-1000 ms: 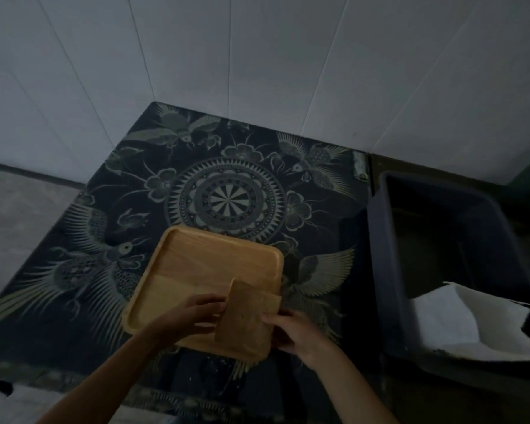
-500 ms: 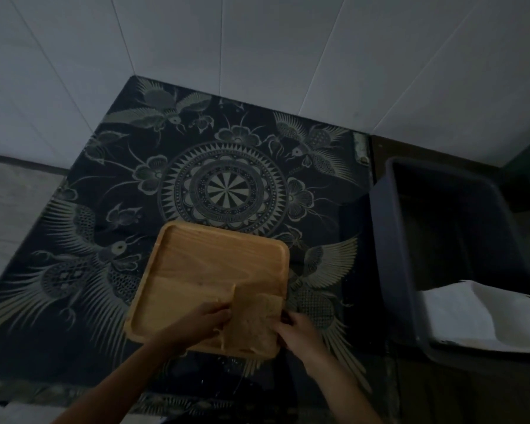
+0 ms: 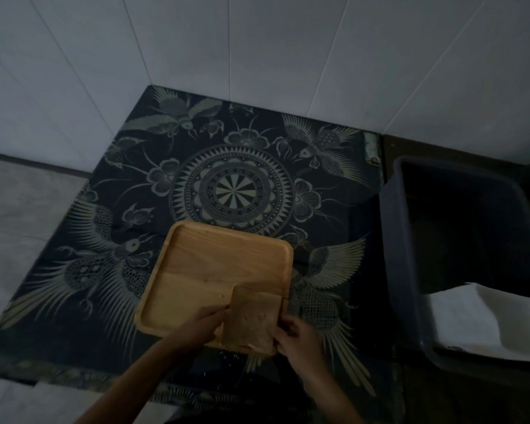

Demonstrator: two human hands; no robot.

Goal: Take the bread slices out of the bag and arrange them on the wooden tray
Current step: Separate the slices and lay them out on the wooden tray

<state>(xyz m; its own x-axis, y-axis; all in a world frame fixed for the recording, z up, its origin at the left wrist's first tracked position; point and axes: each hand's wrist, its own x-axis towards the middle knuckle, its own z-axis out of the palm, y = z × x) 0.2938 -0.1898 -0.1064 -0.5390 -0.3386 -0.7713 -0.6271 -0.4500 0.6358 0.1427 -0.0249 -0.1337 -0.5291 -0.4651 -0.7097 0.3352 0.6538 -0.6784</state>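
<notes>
A square wooden tray [image 3: 221, 264] lies on the dark patterned cloth, near the front. One brown bread slice [image 3: 251, 319] lies in the tray's near right corner, almost flat. My left hand [image 3: 202, 325] touches the slice's left edge with its fingertips. My right hand [image 3: 297, 341] grips the slice's right edge at the tray rim. The rest of the tray is bare wood. A white bag or wrapper [image 3: 478, 319] lies inside the bin at the right; its contents are hidden.
A dark plastic bin [image 3: 401, 246] stands to the right of the cloth, close to the tray. The patterned cloth [image 3: 236, 191] covers a low surface set in the corner of white panelled walls. Grey floor [image 3: 22, 215] shows at the left.
The bread slice has gone from tilted upright above the tray's near right corner to lying nearly flat in it. Both hands stayed on its edges.
</notes>
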